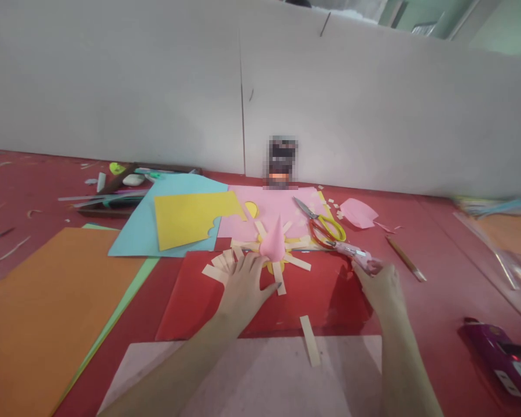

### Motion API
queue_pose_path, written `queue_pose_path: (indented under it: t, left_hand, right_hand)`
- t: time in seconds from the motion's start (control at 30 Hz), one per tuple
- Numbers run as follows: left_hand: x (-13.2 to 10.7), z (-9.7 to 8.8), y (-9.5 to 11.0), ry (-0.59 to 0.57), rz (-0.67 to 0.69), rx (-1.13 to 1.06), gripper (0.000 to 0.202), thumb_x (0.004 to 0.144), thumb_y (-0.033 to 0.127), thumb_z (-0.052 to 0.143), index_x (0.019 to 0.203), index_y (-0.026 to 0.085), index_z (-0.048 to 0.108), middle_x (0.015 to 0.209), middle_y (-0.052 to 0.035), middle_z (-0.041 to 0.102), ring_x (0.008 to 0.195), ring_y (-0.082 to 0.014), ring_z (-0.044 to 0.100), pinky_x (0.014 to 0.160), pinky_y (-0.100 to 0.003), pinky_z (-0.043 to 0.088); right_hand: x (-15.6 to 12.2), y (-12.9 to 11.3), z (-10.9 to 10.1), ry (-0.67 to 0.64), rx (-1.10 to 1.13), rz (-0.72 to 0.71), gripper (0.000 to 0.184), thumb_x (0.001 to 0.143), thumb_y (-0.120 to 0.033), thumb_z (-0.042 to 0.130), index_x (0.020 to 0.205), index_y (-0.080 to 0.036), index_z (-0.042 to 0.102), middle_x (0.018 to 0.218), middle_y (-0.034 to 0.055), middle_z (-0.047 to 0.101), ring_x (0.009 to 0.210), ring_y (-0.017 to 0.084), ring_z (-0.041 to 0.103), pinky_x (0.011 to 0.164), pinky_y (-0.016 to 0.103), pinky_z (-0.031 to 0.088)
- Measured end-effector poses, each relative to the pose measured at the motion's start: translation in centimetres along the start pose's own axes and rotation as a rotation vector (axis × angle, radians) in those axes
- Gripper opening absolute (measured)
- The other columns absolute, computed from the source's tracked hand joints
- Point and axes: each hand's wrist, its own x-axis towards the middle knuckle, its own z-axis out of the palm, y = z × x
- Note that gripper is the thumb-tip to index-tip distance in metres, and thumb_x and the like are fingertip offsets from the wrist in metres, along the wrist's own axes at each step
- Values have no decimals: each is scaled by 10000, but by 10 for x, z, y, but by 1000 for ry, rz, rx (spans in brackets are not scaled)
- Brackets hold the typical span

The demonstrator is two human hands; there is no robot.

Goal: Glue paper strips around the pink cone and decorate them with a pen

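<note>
My left hand rests with its fingers spread beside a pink paper cone. Its thumb touches a cream strip, and its fingertips lie near the cone's base. The cone stands upright on a yellow scalloped piece, with several cream strips radiating around it. More strips fan out left of my fingers. My right hand is closed around what looks like a pale pink glue gun, its dark nozzle pointing left. Scissors with red and yellow handles lie just behind it.
Under my hands lies a red sheet. Blue, yellow and orange papers cover the left. A brown cutter or pen and a purple power strip are at right. A white wall stands behind.
</note>
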Motion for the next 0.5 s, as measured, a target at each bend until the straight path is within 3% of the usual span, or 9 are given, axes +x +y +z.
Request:
queue_pose_path:
  t: [0.1, 0.27, 0.4, 0.5]
  left_hand:
    - [1, -2, 1, -35, -8, -25, 357, 743, 340, 635, 1055, 217, 511, 1046, -43, 540, 1055, -264, 476, 884, -443, 379]
    - [3, -2, 0, -47, -10, -62, 293, 756, 332, 620, 1021, 239, 538, 1041, -32, 531, 1010, -246, 490, 870, -433, 387]
    - [3, -4, 1, -80, 10, -87, 203, 769, 289, 607, 963, 248, 564, 1021, -26, 519, 986, -238, 498, 846, -428, 399]
    - [3, -4, 0, -85, 9, -104, 249, 763, 280, 615, 1004, 255, 557, 1039, -26, 523, 991, -242, 499, 845, -432, 401]
  right_hand:
    - [3, 2, 2, -129, -63, 28, 536, 715, -593, 445, 994, -141, 523, 911, 138, 595, 830, 274, 570, 691, 355, 414]
    - [2, -2, 8, -50, -149, -32, 588, 689, -565, 489, 1032, -90, 519, 981, 198, 582, 945, 309, 541, 765, 371, 402]
    - [3, -2, 11, -15, -90, -47, 504, 692, -508, 489, 982, -98, 535, 915, 183, 594, 889, 308, 555, 737, 377, 407]
    - [5, -1, 11, 4, -1, -40, 455, 680, -477, 502, 947, -110, 540, 882, 169, 595, 843, 296, 559, 696, 365, 412]
